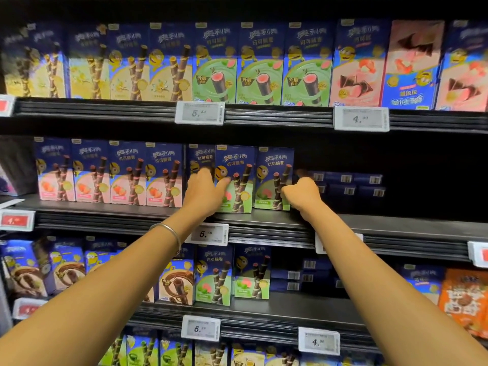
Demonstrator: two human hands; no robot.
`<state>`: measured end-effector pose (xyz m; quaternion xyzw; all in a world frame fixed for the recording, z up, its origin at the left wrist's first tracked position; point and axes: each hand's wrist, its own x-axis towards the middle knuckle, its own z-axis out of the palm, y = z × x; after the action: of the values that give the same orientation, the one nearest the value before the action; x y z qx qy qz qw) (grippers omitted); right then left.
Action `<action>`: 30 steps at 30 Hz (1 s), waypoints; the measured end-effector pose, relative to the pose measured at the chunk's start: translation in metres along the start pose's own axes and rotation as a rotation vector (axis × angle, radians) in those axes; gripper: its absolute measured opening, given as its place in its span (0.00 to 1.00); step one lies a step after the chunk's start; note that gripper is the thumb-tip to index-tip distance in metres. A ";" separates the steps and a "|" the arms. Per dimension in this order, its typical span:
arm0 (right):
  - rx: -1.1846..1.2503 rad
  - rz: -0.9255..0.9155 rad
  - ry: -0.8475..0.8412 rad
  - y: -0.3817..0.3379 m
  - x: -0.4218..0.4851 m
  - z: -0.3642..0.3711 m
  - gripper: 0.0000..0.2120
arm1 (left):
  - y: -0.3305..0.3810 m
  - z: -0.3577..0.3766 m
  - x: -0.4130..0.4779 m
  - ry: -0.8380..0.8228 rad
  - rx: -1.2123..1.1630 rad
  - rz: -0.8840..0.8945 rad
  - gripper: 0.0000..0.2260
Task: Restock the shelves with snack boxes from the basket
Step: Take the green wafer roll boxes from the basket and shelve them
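Note:
Two blue-and-green snack boxes stand upright side by side on the middle shelf (383,228). My left hand (204,192) grips the left green box (235,178), thumb across its front and fingers round its left edge. My right hand (301,192) holds the right edge of the right green box (273,178), fingers curled behind it. A third box of the same kind stands behind my left hand. The basket is out of view.
Pink strawberry boxes (111,173) fill the middle shelf's left part. Flat-lying dark blue boxes (348,184) sit deep at the right, with dark free room in front. Shelves above and below are packed with boxes. Price tags (210,233) line the shelf edges.

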<state>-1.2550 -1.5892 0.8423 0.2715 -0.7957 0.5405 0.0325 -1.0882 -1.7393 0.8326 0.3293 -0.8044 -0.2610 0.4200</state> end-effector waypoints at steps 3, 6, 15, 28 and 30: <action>-0.010 -0.014 0.026 0.001 0.003 0.002 0.03 | 0.002 0.000 0.003 -0.003 -0.042 -0.020 0.13; -0.026 0.002 0.042 0.001 0.003 0.004 0.10 | 0.006 0.002 0.002 0.016 -0.035 -0.036 0.12; -0.045 -0.007 -0.059 0.001 0.004 0.002 0.06 | 0.008 0.010 -0.006 -0.033 0.043 -0.066 0.31; -0.231 -0.093 -0.097 0.005 0.002 0.002 0.01 | 0.008 0.010 -0.004 -0.025 0.112 -0.048 0.29; -0.258 -0.094 -0.100 0.005 0.003 0.000 0.02 | 0.007 0.010 -0.003 -0.030 0.121 -0.049 0.28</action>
<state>-1.2597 -1.5888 0.8388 0.3283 -0.8457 0.4173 0.0528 -1.0977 -1.7308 0.8307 0.3698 -0.8166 -0.2269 0.3807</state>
